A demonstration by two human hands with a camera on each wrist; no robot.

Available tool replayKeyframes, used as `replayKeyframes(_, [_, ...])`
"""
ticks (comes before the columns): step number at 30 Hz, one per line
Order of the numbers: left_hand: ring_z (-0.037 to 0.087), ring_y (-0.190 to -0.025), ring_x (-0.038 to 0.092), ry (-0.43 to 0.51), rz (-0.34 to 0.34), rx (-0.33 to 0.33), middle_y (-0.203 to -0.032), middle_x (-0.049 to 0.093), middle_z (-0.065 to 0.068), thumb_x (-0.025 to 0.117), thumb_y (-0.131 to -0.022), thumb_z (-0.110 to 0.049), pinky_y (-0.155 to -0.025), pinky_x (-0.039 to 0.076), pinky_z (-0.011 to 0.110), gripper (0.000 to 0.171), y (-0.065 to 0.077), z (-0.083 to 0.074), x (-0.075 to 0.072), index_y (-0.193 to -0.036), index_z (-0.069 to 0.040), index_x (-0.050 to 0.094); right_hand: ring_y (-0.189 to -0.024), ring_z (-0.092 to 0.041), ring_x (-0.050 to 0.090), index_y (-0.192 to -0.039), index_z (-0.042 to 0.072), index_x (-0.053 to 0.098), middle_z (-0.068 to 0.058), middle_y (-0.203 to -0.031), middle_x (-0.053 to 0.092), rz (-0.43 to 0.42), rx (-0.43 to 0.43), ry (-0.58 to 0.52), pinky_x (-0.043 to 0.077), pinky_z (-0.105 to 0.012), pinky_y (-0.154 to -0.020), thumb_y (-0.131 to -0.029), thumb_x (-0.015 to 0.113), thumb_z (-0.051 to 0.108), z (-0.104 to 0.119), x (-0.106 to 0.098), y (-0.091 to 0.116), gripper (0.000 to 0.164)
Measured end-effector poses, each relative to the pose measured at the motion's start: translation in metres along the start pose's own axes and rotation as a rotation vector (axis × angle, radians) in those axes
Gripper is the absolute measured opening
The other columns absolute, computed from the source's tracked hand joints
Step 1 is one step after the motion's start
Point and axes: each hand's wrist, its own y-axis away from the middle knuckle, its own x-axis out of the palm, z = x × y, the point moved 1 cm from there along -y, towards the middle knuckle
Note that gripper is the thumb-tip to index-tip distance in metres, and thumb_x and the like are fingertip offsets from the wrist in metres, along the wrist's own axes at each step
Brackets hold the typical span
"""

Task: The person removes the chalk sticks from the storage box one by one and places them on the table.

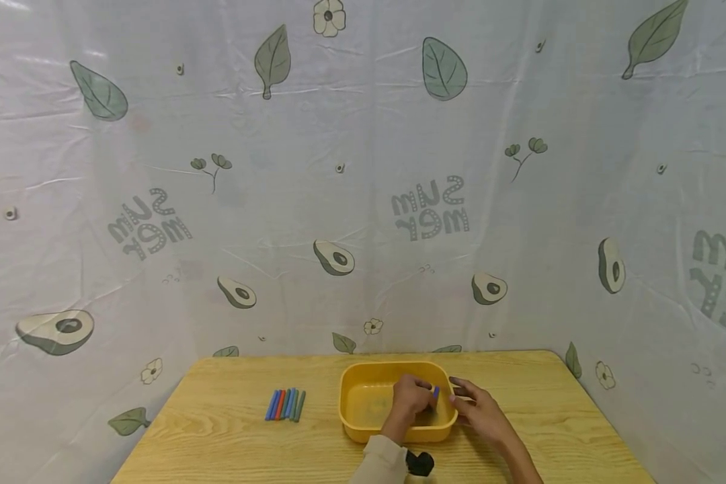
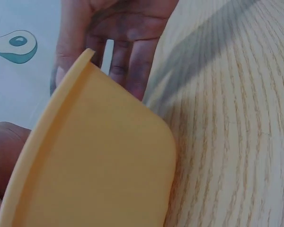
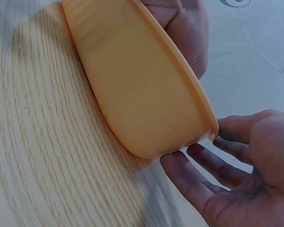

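A shallow yellow plastic basin (image 1: 358,432) stands on the wooden table. My left hand (image 1: 413,395) reaches down into its right half, fingers curled, and a slim blue stick (image 1: 436,392) stands up from between the fingertips. On the right side my right hand (image 1: 480,413) holds the basin's end: in the right wrist view its fingertips (image 3: 173,160) touch the outer wall and the thumb lies at the rim. The left wrist view has the outer wall (image 2: 104,151) hiding most of my left hand; a thin white strip (image 2: 107,56) shows before the right hand's fingers.
Left of the basin, several coloured sticks (image 1: 285,405), blue, red and green, lie side by side in a row. A pale printed curtain (image 1: 369,202) hangs behind the table (image 1: 236,437) and along both sides.
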Motion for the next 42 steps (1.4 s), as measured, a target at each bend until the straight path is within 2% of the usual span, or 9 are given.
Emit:
replayKeyframes(6, [0.017,-0.073,0.071,0.082,0.033,-0.019,-0.093,0.078,0.010,0.079,-0.079,0.009,-0.067,0.065,0.035,0.029,0.002,-0.002,-0.012,-0.107,0.004,0.082,-0.133,-0.052,0.062,-0.163,-0.013,0.029,-0.042,-0.152,0.047,0.012,-0.014,0.003,0.064,-0.046,-0.095,-0.114,0.053,0.015,0.000,0.000,0.000,0.061])
replayKeyframes(14, [0.019,-0.076,0.071,0.195,0.080,-0.024,-0.098,0.077,0.015,0.070,-0.082,0.014,-0.066,0.065,0.035,0.034,0.002,-0.001,-0.033,-0.115,0.007,0.079,-0.130,-0.048,0.065,-0.163,-0.011,0.031,-0.041,-0.153,0.048,0.000,0.006,0.010,0.065,-0.045,-0.094,-0.113,0.054,0.017,0.000,0.000,0.000,0.061])
replayKeyframes(20, [0.019,-0.075,0.068,0.206,0.106,-0.003,-0.100,0.076,0.017,0.068,-0.085,0.012,-0.059,0.057,0.027,0.035,0.001,-0.002,-0.054,-0.119,0.007,0.078,-0.129,-0.047,0.066,-0.163,-0.009,0.033,-0.040,-0.152,0.049,-0.007,0.019,-0.002,0.065,-0.046,-0.094,-0.112,0.057,0.018,0.000,0.000,0.002,0.063])
replayKeyframes(23, [0.021,-0.080,0.069,0.208,0.115,0.007,-0.104,0.076,0.019,0.068,-0.087,0.011,-0.063,0.059,0.029,0.034,0.001,-0.004,-0.066,-0.120,0.007,0.077,-0.129,-0.047,0.066,-0.163,-0.010,0.032,-0.041,-0.153,0.048,0.001,0.014,-0.005,0.065,-0.046,-0.094,-0.112,0.057,0.018,0.001,0.000,0.003,0.063])
replayKeyframes(28, [0.026,-0.091,0.068,0.240,0.110,0.011,-0.116,0.072,0.024,0.067,-0.089,0.012,-0.077,0.065,0.040,0.035,0.000,-0.008,-0.088,-0.122,0.008,0.075,-0.129,-0.047,0.066,-0.163,-0.011,0.031,-0.042,-0.153,0.046,0.007,0.009,-0.019,0.065,-0.046,-0.095,-0.112,0.056,0.016,0.002,0.000,0.003,0.063])
replayKeyframes(37, [0.026,-0.094,0.071,0.201,0.108,0.024,-0.116,0.074,0.023,0.067,-0.090,0.010,-0.082,0.066,0.045,0.037,0.000,-0.006,-0.129,-0.126,0.005,0.076,-0.131,-0.049,0.064,-0.163,-0.010,0.031,-0.042,-0.154,0.045,0.006,0.003,-0.009,0.065,-0.044,-0.094,-0.113,0.054,0.014,0.002,0.002,0.005,0.061])
replayKeyframes(42, [0.027,-0.098,0.070,0.232,0.112,0.042,-0.121,0.072,0.024,0.066,-0.092,0.007,-0.083,0.065,0.045,0.040,0.003,-0.002,-0.150,-0.131,0.005,0.073,-0.132,-0.049,0.064,-0.164,-0.010,0.031,-0.041,-0.153,0.047,-0.001,0.011,-0.006,0.065,-0.043,-0.094,-0.113,0.055,0.015,0.002,0.003,0.008,0.061])
